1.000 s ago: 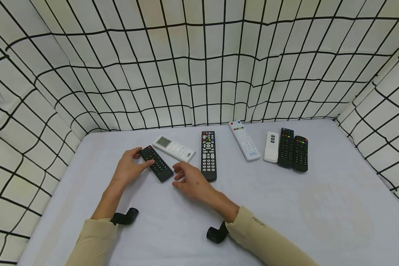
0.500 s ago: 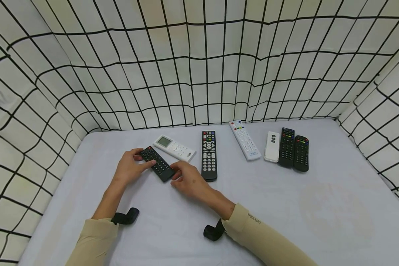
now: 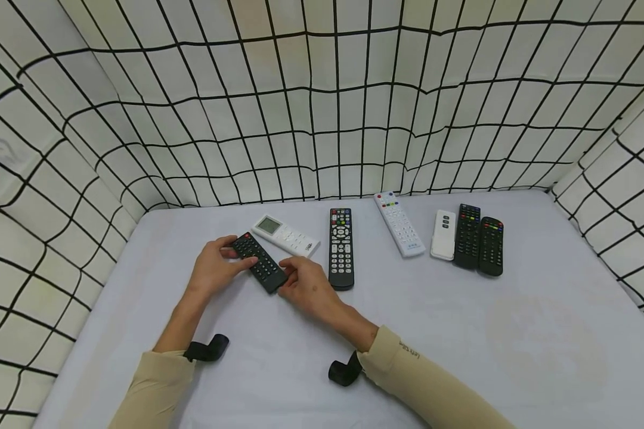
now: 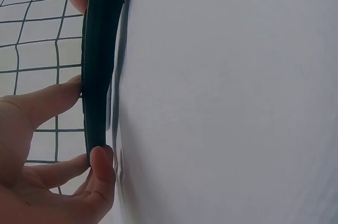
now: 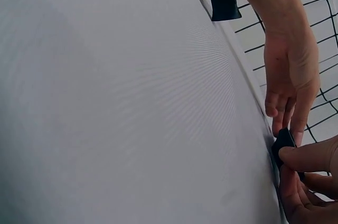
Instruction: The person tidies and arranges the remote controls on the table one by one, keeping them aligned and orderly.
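Here, held remote (image 3: 267, 272) inside tabletop edge (image 3: 188, 211)

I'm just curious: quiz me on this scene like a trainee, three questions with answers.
1. True or false: the left hand and right hand both hold the flat black plastic remote.
2. In the head view, how many others lie right of the long black remote with pale keys?
3. What fills the left end of the white plastic remote nearest the hands?

Key: 1. True. 2. Four. 3. A grey screen.
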The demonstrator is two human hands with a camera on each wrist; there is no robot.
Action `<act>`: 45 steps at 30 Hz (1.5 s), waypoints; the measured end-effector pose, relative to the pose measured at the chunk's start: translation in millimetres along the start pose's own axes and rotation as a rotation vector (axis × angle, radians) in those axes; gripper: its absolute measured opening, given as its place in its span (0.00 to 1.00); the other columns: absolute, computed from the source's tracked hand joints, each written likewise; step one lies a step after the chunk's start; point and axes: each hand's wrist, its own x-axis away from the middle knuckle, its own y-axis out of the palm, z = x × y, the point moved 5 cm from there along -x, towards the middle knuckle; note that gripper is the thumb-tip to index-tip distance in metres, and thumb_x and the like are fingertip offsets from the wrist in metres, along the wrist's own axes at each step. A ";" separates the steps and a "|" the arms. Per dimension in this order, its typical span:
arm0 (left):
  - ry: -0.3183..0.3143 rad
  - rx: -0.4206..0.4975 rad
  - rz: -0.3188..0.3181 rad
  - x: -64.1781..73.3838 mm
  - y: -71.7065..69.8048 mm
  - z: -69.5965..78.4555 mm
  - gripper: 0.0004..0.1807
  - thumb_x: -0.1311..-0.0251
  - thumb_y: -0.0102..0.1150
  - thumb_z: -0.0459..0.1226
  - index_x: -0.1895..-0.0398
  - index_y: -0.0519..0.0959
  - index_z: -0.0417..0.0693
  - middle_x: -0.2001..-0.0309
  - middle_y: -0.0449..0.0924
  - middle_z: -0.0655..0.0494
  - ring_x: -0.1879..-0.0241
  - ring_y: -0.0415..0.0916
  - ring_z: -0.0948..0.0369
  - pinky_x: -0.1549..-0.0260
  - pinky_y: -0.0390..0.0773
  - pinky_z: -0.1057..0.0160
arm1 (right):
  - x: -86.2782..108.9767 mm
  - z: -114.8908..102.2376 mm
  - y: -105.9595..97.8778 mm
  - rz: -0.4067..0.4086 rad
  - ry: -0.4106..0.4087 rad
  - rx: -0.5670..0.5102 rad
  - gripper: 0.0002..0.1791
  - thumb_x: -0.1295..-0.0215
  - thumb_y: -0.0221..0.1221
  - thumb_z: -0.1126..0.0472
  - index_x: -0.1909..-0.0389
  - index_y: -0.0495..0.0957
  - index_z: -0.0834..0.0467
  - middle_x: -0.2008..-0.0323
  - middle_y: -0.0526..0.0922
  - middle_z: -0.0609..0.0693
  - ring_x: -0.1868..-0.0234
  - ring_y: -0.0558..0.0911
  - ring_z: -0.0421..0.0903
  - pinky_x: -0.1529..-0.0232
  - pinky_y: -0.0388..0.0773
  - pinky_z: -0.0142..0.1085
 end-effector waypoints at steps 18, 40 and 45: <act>-0.009 0.305 -0.086 5.7 -5.4 -0.6 0.45 0.36 0.72 0.42 0.19 0.60 0.47 0.25 0.65 0.37 0.32 0.74 0.43 0.57 0.76 0.75 | 1.3 -11.0 4.4 -0.037 0.010 -0.105 0.29 0.44 0.74 0.72 0.41 0.78 0.65 0.57 0.85 0.55 0.63 0.81 0.37 0.61 0.78 0.24; -0.003 0.359 -0.189 6.2 -10.8 -12.3 0.39 0.32 0.67 0.39 0.21 0.63 0.44 0.24 0.62 0.34 0.46 0.78 0.66 0.56 0.82 0.75 | 11.5 -20.3 37.1 -0.089 0.039 -0.138 0.34 0.44 0.75 0.68 0.36 0.72 0.61 0.59 0.85 0.51 0.65 0.81 0.34 0.60 0.77 0.24; -0.006 0.331 -0.206 7.1 -11.7 -13.3 0.39 0.32 0.67 0.40 0.21 0.64 0.45 0.25 0.64 0.34 0.47 0.78 0.66 0.57 0.80 0.75 | 13.5 -22.6 42.7 -0.108 0.030 -0.126 0.35 0.42 0.74 0.68 0.34 0.71 0.61 0.58 0.85 0.49 0.65 0.81 0.31 0.60 0.77 0.23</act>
